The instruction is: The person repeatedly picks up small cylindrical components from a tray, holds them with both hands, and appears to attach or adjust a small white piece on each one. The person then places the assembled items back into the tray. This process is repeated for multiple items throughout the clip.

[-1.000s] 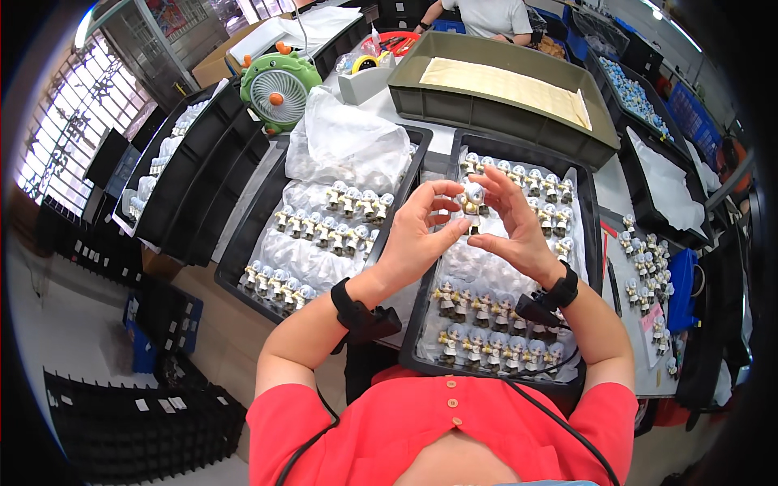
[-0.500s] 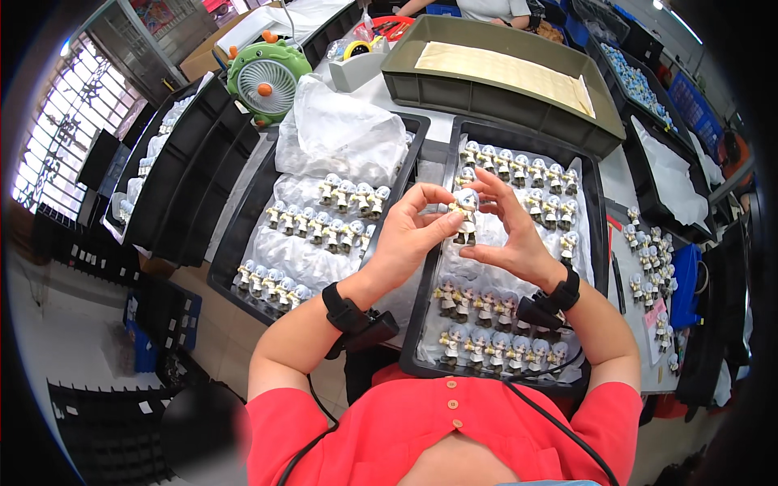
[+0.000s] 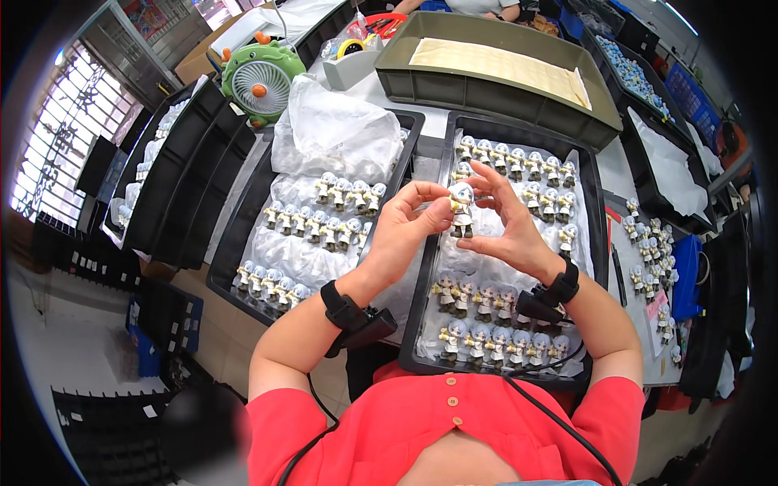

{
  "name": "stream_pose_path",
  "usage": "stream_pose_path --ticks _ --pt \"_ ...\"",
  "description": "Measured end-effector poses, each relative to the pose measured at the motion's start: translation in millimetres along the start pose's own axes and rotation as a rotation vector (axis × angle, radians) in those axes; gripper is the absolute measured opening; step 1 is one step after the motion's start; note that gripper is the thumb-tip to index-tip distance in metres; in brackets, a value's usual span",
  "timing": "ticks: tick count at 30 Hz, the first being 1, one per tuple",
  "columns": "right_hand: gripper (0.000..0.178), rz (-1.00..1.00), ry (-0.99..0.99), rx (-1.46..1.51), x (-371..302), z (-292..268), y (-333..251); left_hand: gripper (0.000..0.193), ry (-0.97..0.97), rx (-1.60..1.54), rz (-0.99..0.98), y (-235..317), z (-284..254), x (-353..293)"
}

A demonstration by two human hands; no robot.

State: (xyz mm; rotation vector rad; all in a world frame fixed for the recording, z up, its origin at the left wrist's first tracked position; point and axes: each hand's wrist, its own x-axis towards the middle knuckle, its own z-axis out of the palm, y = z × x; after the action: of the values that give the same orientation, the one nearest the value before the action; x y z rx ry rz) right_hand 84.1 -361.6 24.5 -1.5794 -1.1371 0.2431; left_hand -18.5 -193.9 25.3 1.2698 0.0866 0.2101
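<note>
A small figurine (image 3: 461,212) with pale blue-grey hair, a white-and-gold outfit and dark boots is upright over the right black tray (image 3: 598,243). My left hand (image 3: 403,231) pinches its left side between thumb and fingers. Around its other side, my right hand (image 3: 519,235) has the thumb at the boots and fingertips by the head. Below my hands, similar figurines (image 3: 504,344) stand in rows on white sheeting in this tray; part of it is hidden by my hands. More figurines (image 3: 328,227) lie in the left black tray (image 3: 233,301), partly under crumpled white sheeting (image 3: 336,134).
A deep olive bin (image 3: 494,93) stands behind the trays, beside a green fan (image 3: 261,85). Loose figurines (image 3: 651,251) cluster on the table at right, near a blue bin (image 3: 689,279). Stacked black trays (image 3: 198,182) stand at left. Another person (image 3: 485,6) is across the table.
The figurine has turned slightly and shifted a little down and left between my hands. My right thumb has come in closer under its boots. The trays' contents look unchanged.
</note>
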Motion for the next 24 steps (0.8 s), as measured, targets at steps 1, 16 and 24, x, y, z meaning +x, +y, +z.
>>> stream_pose_path --ticks 1,16,24 --pt "0.094 -0.003 0.001 -0.007 0 0 -1 0.022 -0.011 0.052 0.025 0 0 0" --pt "0.090 -0.440 0.077 -0.357 0 4 0 0.031 -0.102 -0.156 -0.161 -8 7 -2" --pt "0.095 -0.376 0.032 -0.297 -1 6 -2 0.042 -0.198 -0.250 -0.193 -2 8 -3"
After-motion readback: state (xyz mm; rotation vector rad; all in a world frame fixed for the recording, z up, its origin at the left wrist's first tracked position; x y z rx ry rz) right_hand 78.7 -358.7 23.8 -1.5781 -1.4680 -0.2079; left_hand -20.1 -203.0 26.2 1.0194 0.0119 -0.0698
